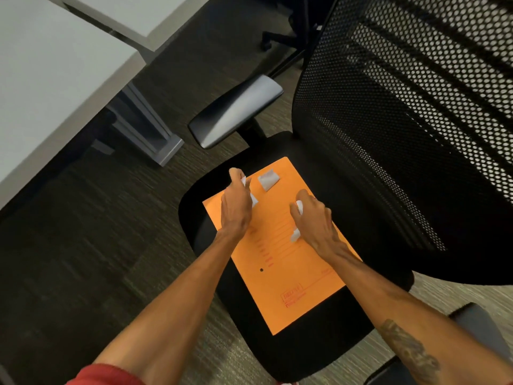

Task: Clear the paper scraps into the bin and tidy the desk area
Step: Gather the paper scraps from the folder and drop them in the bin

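Note:
An orange envelope (286, 276) lies flat on the black seat of an office chair (327, 168). A loose white paper scrap (268, 179) rests near the envelope's far end. My left hand (236, 207) is over the envelope's far left corner, fingers closed on white paper scraps (253, 200) that stick out beside the thumb and palm. My right hand (313, 220) is over the envelope's right edge, also closed on white scraps (296, 235) that show at the fingers and under the palm. No bin is in view.
The chair's mesh backrest (410, 107) rises at the right, its left armrest (236, 109) at the far left of the seat, another armrest (477, 326) at the lower right. A white desk (50, 87) with a grey leg (150, 126) stands at the left over dark carpet (83, 245).

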